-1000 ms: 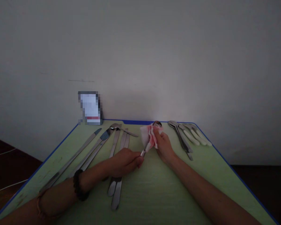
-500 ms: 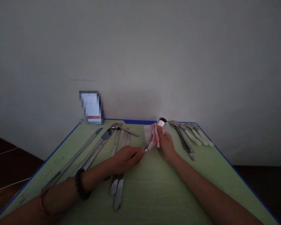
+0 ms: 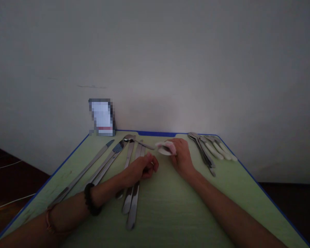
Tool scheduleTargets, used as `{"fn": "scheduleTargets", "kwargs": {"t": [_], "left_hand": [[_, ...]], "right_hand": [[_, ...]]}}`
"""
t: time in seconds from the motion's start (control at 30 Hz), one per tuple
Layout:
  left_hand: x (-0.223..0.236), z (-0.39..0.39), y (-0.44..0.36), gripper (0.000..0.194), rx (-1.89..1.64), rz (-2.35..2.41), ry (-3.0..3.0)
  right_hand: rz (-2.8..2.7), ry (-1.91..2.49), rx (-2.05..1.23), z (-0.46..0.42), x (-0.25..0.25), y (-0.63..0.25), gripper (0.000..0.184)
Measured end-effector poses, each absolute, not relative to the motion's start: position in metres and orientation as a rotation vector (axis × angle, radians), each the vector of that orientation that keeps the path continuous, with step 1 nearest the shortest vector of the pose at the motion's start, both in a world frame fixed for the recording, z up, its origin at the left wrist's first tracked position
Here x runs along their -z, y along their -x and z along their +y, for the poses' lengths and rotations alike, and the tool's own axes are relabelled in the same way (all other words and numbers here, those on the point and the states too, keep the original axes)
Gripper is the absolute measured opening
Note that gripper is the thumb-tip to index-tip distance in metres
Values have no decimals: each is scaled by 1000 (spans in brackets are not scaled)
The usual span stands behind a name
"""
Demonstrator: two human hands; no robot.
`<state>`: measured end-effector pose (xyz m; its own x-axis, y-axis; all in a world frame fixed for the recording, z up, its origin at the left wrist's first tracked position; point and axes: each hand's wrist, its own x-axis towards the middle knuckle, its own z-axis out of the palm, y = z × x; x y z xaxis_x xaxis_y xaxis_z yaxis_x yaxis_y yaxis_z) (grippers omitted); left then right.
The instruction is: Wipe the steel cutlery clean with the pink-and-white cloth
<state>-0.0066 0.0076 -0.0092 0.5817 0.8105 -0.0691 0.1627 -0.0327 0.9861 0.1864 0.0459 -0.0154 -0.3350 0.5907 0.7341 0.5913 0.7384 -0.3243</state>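
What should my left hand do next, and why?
Maybe lift your left hand to steady the loose side of the pinkish cloth. Your right hand grips only the other side, and the left is close by, with nothing visible in its curled fingers.

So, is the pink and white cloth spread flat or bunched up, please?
Bunched up: the cloth is curled in the right hand.
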Motion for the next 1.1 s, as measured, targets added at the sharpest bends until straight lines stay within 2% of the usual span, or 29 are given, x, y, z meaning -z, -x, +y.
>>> {"fn": "scheduleTargets", "kwargs": {"t": [0.1,0.2,0.6,0.9,1.1], "left_hand": [[13,9,7,70,-647,858,-1499],[10,9,6,65,-641,924,-1560],[7,10,5,49,-631,1002,-1592],[7,10,11,43,-679,908,-1416],[7,11,13,35,-701,791,-1372]], "right_hand": [[-2196,797,232,45,17,-186,25],[-2263,733,332,40,15,-182,22],[-2343,791,232,41,18,-180,22],[-2210,1055,340,47,18,-185,22],[-2238,971,465,40,14,-181,22]]}}
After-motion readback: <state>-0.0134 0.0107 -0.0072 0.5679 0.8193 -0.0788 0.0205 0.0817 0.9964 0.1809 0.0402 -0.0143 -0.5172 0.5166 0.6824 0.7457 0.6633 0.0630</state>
